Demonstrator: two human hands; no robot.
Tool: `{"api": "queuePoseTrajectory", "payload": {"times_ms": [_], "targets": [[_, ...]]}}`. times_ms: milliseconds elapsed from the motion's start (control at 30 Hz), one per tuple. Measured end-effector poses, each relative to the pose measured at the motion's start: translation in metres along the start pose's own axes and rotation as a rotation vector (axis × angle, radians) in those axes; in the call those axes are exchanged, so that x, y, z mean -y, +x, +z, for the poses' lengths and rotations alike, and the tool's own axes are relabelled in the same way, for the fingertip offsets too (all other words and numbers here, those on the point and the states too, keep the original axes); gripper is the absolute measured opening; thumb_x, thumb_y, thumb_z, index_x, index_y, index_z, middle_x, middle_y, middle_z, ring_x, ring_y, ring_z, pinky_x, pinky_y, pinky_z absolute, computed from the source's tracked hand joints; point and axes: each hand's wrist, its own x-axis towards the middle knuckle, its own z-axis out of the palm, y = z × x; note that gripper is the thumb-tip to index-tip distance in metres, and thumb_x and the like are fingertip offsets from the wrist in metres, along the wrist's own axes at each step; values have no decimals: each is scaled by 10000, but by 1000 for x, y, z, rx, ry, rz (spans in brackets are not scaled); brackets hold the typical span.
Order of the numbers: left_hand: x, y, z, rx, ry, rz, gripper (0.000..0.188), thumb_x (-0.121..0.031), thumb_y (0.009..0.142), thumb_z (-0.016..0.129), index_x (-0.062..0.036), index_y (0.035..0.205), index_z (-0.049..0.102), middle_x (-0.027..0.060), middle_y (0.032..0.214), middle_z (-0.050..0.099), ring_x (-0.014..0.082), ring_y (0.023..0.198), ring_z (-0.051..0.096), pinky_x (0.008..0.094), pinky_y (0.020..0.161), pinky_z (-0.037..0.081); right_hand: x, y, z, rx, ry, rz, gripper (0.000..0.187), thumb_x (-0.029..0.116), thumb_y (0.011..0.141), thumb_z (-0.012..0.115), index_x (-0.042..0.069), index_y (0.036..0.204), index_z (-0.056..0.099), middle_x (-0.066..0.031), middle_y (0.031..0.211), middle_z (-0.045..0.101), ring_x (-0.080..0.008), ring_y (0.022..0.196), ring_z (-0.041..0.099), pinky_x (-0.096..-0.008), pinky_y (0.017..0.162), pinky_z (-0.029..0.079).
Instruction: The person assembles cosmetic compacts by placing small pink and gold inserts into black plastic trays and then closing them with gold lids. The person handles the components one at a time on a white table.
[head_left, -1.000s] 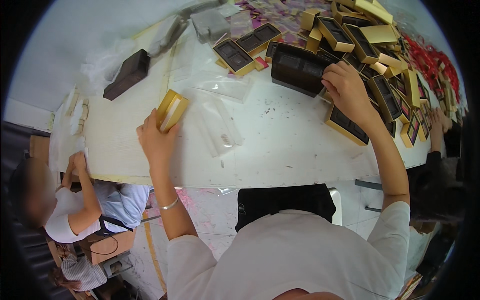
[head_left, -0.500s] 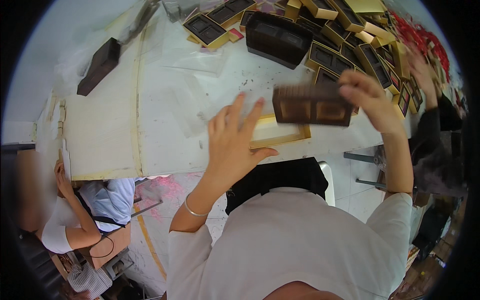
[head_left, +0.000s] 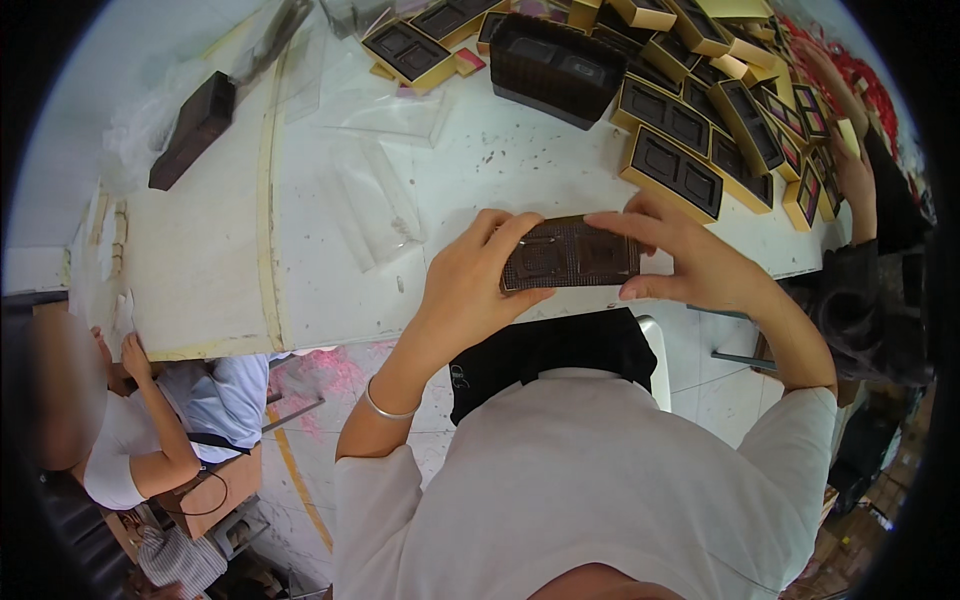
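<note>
A dark brown plastic tray [head_left: 572, 254] with two square hollows lies between my hands near the table's front edge. My left hand [head_left: 475, 272] grips its left end, thumb along the near side and fingers on the far side. At the right end, my right hand [head_left: 688, 252] has its fingers over the far corner and its thumb by the near corner. The gold box frame that lay here is now almost wholly hidden by the tray and my hands. Beyond them stands a stack of nested brown trays [head_left: 555, 75].
Several gold boxes with dark trays [head_left: 672, 175] are heaped at the far right. Clear plastic sleeves [head_left: 370, 205] lie left of centre, and another tray stack [head_left: 195, 130] farther left. A co-worker's hand [head_left: 855, 175] reaches in at right; another person [head_left: 150, 430] sits at left.
My right hand has come left and down with the brown tray, onto the spot of the gold box frame. My left hand, open before, has closed on the tray's left end.
</note>
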Motion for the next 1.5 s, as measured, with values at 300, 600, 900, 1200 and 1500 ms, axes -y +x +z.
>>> {"api": "queuePoseTrajectory", "payload": {"times_ms": [300,600,900,1200,1500], "targets": [[0,3,-2,55,32,60,660,-193,648,775,-144,1251,512,76,1093,514,263,866,568,329,720,483,8,5,-4,137,-596,-158,597,425,763,629,72,1232,525,-83,782,522,-226,697,552,-316,631,456],[8,7,-12,138,3,73,670,-198,636,781,-153,1253,527,63,1100,514,248,848,564,322,730,478,-2,4,0,217,-814,-389,502,149,729,620,106,1225,548,-49,777,489,-189,722,515,-346,713,440],[12,-1,-11,91,61,140,687,-238,652,771,-162,1279,502,76,1081,504,273,867,561,338,719,477,3,-3,26,118,-644,-211,541,334,811,582,150,1305,464,-196,1394,308,-338,1263,343,-487,1056,252],[12,-9,-13,21,281,158,804,-347,671,741,-134,1361,390,150,1242,435,318,991,493,424,855,394,-14,-11,50,-95,-500,-156,448,298,858,532,122,1270,504,-227,1260,404,-385,1156,402,-505,1027,281],[110,-16,-116,-391,507,-150,531,-326,724,703,-66,1163,558,155,1153,541,330,1013,507,404,882,406,-26,1,-20,-193,-514,-221,456,416,858,512,97,1176,586,-224,1207,470,-372,1059,491,-467,923,391]]}}
